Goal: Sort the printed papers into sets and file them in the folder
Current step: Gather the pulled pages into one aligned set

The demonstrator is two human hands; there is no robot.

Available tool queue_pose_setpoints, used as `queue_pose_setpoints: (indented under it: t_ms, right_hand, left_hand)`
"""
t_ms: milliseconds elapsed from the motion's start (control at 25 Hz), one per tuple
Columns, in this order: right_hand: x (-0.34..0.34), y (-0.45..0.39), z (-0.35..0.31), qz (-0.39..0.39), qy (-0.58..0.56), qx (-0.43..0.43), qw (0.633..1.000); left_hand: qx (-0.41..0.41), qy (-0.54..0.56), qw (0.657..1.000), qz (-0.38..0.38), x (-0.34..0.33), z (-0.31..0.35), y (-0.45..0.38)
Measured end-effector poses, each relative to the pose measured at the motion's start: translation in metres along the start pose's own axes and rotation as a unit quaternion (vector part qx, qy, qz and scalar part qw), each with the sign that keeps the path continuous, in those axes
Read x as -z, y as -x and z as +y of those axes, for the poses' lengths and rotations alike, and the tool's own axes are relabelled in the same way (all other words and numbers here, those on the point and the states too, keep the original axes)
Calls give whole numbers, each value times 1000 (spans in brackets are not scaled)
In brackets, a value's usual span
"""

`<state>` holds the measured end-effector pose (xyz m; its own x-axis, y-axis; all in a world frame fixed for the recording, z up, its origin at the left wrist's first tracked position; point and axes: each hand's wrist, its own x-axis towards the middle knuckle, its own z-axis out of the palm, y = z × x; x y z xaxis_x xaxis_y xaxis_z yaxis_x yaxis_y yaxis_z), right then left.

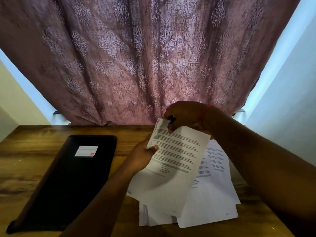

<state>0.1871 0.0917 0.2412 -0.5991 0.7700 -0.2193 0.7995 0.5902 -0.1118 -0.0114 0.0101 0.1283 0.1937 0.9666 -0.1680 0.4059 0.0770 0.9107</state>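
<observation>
A set of printed papers is lifted off the table and tilted toward me. My left hand grips its left edge, thumb on the printed face. My right hand is closed around a small dark tool with a blue part, pressed against the set's top left corner; I cannot tell exactly what the tool is. Below the held set, a loose pile of printed papers lies spread on the table. A black folder with a white label lies closed to the left.
The wooden table runs up to a patterned mauve curtain hanging right behind it. Pale walls stand on both sides. The paper pile reaches near the table's front right edge.
</observation>
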Motion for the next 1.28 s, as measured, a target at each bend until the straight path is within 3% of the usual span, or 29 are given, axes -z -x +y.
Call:
queue_pose_setpoints:
  t_ms: [240, 560, 1280]
  right_hand:
    - [27, -24, -27, -53, 116, 59, 990]
    - [42, -39, -47, -101, 317, 119, 936]
    - [39, -45, -56, -106, 443, 111, 883]
  left_hand:
    - [26, 51, 998, -39, 1, 10, -8]
    - [44, 45, 996, -64, 11, 15, -12]
    - [39, -11, 994, -101, 16, 9, -26]
